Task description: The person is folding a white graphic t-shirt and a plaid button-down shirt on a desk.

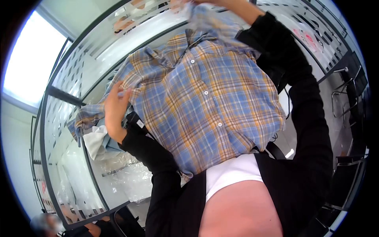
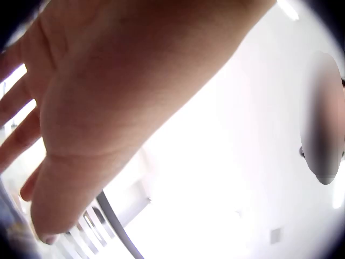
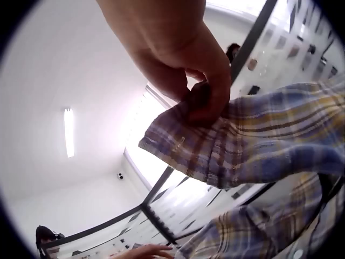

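A blue and yellow plaid button-up shirt point(image 1: 209, 87) is spread front side up before me, its row of white buttons running down the middle. The right hand point(image 3: 207, 65) pinches the cuff end of one sleeve point(image 3: 215, 145) and holds it raised; in the head view that hand is at the top edge, partly cut off. At the shirt's left side is the left hand point(image 1: 116, 110), over the other sleeve point(image 1: 89, 114). Its fingers point(image 2: 21, 135) are spread apart, with nothing held in them.
White cloth point(image 1: 96, 142) lies below the left sleeve, near clear plastic wrapping point(image 1: 130, 173). Dark-framed patterned glass panels point(image 1: 71, 87) surround the table. Metal-framed chairs point(image 1: 345, 94) stand at right. Another person point(image 1: 92, 229) is at lower left.
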`<action>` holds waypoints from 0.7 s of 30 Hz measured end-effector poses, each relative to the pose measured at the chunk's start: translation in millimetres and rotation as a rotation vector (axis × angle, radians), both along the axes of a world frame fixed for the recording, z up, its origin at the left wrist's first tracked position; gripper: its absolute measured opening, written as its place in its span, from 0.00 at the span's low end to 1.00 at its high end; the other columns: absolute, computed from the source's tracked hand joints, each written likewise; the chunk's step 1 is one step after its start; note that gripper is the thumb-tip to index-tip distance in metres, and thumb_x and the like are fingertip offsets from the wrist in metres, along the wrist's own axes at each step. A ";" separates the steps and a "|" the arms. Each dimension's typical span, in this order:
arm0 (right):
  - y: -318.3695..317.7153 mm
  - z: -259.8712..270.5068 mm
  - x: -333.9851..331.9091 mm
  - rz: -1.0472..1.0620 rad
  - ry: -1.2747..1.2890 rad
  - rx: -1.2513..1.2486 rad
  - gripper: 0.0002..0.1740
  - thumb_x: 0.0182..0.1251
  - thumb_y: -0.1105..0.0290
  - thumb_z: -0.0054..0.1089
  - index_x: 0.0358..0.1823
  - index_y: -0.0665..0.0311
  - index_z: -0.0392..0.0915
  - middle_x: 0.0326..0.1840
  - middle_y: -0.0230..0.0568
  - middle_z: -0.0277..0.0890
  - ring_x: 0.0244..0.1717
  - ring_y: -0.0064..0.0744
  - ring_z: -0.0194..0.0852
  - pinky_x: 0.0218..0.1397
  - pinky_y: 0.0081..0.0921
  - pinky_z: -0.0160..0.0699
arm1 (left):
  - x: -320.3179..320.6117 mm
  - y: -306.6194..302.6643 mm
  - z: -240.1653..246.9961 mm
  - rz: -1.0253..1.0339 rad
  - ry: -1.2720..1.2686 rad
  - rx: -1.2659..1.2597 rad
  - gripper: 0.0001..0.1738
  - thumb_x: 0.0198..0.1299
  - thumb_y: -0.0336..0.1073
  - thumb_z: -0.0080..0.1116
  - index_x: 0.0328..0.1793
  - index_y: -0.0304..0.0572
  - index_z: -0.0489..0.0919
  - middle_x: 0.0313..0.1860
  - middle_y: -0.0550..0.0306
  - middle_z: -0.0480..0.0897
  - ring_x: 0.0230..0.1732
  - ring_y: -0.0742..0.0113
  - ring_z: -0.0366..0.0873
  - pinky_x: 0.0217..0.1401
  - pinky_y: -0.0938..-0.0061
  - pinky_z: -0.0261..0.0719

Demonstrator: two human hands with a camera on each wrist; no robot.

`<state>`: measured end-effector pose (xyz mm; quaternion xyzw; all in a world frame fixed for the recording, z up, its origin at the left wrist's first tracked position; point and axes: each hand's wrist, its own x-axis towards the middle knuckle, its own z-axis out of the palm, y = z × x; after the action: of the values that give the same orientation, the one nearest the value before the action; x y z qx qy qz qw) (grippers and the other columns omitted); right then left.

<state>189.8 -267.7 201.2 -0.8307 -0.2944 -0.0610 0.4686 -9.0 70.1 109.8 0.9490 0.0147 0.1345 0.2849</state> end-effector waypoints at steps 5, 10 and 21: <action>72.5 -44.6 -66.8 0.411 0.161 -0.273 0.44 0.59 0.51 0.58 0.69 0.61 0.44 0.57 0.54 0.69 0.55 0.41 0.72 0.61 0.35 0.69 | 7.3 62.0 -30.7 0.383 -0.040 0.188 0.32 0.52 0.49 0.61 0.60 0.41 0.69 0.36 0.44 0.82 0.40 0.47 0.79 0.45 0.61 0.74; 52.3 -90.2 -76.7 0.517 0.150 -0.607 0.36 0.62 0.55 0.56 0.66 0.62 0.54 0.52 0.52 0.74 0.52 0.43 0.74 0.58 0.37 0.71 | 24.5 65.1 -42.5 0.353 -0.014 -0.120 0.32 0.53 0.49 0.59 0.61 0.41 0.68 0.29 0.44 0.82 0.27 0.54 0.80 0.35 0.65 0.76; -21.6 -100.2 -95.8 0.249 0.120 -0.108 0.29 0.62 0.55 0.56 0.59 0.64 0.64 0.40 0.42 0.80 0.43 0.30 0.78 0.46 0.27 0.73 | 59.6 85.6 -75.9 0.665 -0.068 0.115 0.27 0.53 0.53 0.57 0.54 0.45 0.74 0.37 0.44 0.82 0.42 0.45 0.78 0.44 0.56 0.74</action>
<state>94.0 -289.3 101.1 -0.8140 -0.3694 0.0632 0.4438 50.6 155.7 33.9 0.9017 0.3061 0.2523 0.1717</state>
